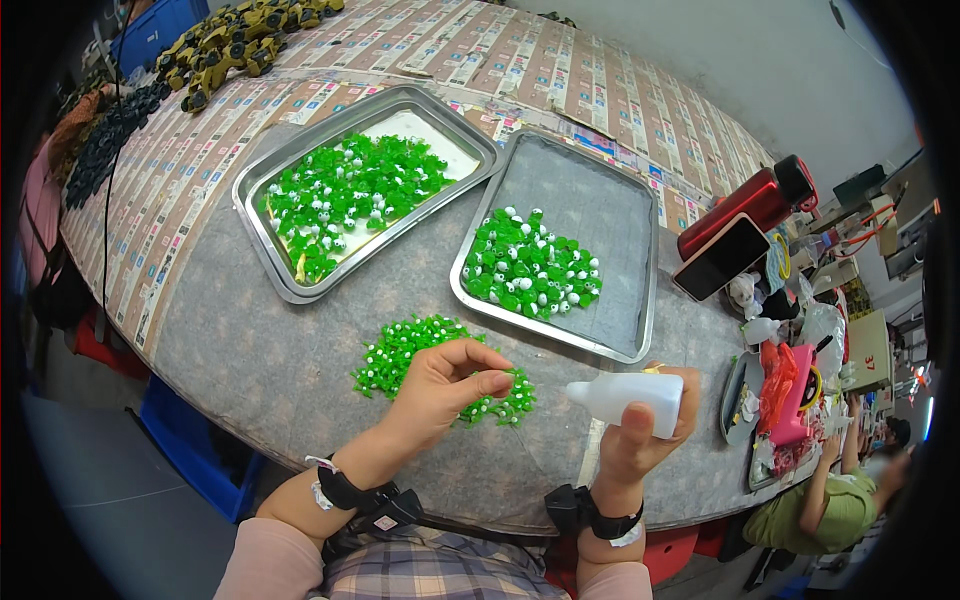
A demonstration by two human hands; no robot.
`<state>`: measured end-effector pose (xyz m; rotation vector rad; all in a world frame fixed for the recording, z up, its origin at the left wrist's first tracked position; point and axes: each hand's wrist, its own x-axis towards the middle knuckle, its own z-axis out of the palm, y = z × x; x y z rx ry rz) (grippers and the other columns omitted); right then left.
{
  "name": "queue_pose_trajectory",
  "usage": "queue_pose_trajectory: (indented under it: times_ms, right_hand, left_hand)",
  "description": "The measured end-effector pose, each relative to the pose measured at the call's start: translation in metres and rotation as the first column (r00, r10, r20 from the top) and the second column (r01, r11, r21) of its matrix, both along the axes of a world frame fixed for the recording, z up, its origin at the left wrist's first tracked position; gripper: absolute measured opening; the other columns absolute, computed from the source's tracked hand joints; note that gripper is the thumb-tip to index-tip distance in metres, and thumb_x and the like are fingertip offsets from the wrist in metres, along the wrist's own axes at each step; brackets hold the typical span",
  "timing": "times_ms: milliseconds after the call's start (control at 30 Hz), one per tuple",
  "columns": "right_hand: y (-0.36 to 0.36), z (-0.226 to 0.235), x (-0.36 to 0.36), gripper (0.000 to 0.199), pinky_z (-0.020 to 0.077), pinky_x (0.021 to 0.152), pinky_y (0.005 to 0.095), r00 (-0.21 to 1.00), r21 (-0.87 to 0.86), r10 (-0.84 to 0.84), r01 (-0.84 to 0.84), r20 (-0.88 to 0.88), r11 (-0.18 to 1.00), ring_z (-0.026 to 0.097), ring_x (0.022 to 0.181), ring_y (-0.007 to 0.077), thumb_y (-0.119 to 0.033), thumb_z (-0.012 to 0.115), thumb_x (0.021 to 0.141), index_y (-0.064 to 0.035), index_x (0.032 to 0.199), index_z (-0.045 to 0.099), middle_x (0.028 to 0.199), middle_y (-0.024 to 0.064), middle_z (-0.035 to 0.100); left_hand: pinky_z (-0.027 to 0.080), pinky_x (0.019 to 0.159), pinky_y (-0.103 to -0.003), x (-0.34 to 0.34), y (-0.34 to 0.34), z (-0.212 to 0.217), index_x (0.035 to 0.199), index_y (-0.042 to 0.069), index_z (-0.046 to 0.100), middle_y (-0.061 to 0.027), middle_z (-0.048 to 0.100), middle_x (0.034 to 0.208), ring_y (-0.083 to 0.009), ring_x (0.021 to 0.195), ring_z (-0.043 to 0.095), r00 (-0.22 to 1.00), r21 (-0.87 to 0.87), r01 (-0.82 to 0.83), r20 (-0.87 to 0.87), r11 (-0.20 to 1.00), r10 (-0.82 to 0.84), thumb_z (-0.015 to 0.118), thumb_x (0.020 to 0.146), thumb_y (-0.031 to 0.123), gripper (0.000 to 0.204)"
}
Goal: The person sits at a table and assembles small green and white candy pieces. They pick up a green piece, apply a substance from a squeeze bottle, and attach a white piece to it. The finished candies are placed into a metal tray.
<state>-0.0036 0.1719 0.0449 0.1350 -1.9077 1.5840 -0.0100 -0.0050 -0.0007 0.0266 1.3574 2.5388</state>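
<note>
My right hand (640,445) grips a white plastic squeeze bottle (608,398), tipped on its side with the nozzle pointing left. Facing the nozzle across a small gap, my left hand (440,388) is pinched at thumb and index finger; anything between the fingertips is too small to make out. Under and beyond that hand lies a loose pile of small green plastic pieces with white dots (405,345). Farther off, a metal tray (625,280) carries green pieces with white eye-like balls (530,265) on its left part.
At the far left, a second metal tray (262,245) holds more green-and-white pieces (350,180). A red bottle (735,210) and a phone (722,257) stand at the right. Yellowish toy-like parts (225,55) are heaped at the far left. Another person in green (815,515) sits at the right.
</note>
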Motion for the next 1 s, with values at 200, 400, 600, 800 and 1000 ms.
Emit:
queue_pose_trajectory:
  times_ms: [200, 400, 600, 800, 1000]
  right_hand:
    - [-0.003, 0.001, 0.001, 0.045, 0.0356, 0.053, 0.0233, 0.999, 0.02, 0.037, -0.038, 0.035, 0.999, 0.044, 0.06, 0.0117, -0.043, 0.067, 0.063, -0.0027, 0.075, 0.049, 0.069, 0.003, 0.045]
    - [0.007, -0.002, 0.001, 0.043, 0.0382, 0.056, 0.0225, 0.997, 0.043, -0.036, 0.039, -0.066, 0.998, 0.048, 0.064, 0.0112, -0.037, 0.067, 0.065, -0.0018, 0.082, 0.049, 0.07, 0.0029, 0.046]
    - [0.06, 0.012, -0.026, 0.034, 0.0402, 0.071, 0.0222, 0.981, -0.04, 0.01, -0.003, 0.192, 0.999, 0.052, 0.077, 0.0107, -0.013, 0.058, 0.074, 0.0019, 0.1, 0.042, 0.088, 0.0088, 0.054]
    - [0.137, -0.052, -0.038, 0.033, 0.0389, 0.078, 0.0252, 0.91, 0.038, -0.012, -0.005, 0.415, 0.999, 0.051, 0.088, 0.0138, -0.001, 0.052, 0.075, 0.0028, 0.106, 0.042, 0.098, 0.0094, 0.053]
    - [0.12, -0.032, -0.033, 0.037, 0.0395, 0.076, 0.0253, 0.809, 0.692, -0.564, 0.503, -0.166, 0.518, 0.051, 0.088, 0.015, -0.001, 0.057, 0.071, 0.0015, 0.105, 0.043, 0.096, 0.0093, 0.053]
  left_hand:
    - [0.046, 0.065, -0.023, 0.0, 0.0, 0.0, 0.083, 0.001, 0.056, -0.0053, 0.058, 0.077, -0.012, 0.07, 0.056, 1.0, -0.009, -0.025, -0.009, 1.0, 0.025, 0.059, 0.073, 0.001, 0.01]
    - [0.047, 0.064, -0.023, 0.0, 0.0, 0.0, 0.083, 0.001, 0.056, -0.0055, 0.058, 0.076, -0.0119, 0.068, 0.056, 0.999, -0.011, -0.031, -0.013, 0.999, 0.031, 0.058, 0.074, 0.002, 0.01]
    - [0.048, 0.061, -0.024, -0.001, 0.0, 0.002, 0.082, 0.001, 0.055, -0.0063, 0.058, 0.071, -0.0128, 0.064, 0.057, 0.996, -0.019, -0.084, 0.038, 0.996, 0.085, 0.059, 0.073, 0.003, 0.009]
    - [0.047, 0.06, -0.024, -0.002, 0.002, 0.0, 0.082, 0.001, 0.055, -0.0065, 0.058, 0.071, -0.0124, 0.064, 0.057, 0.995, 0.019, -0.088, 0.049, 0.996, 0.087, 0.058, 0.074, 0.004, 0.009]
    - [0.047, 0.06, -0.024, -0.003, 0.0, 0.0, 0.082, 0.001, 0.055, -0.0064, 0.058, 0.071, -0.0125, 0.063, 0.056, 0.996, 0.022, -0.084, 0.046, 0.996, 0.083, 0.058, 0.075, 0.005, 0.009]
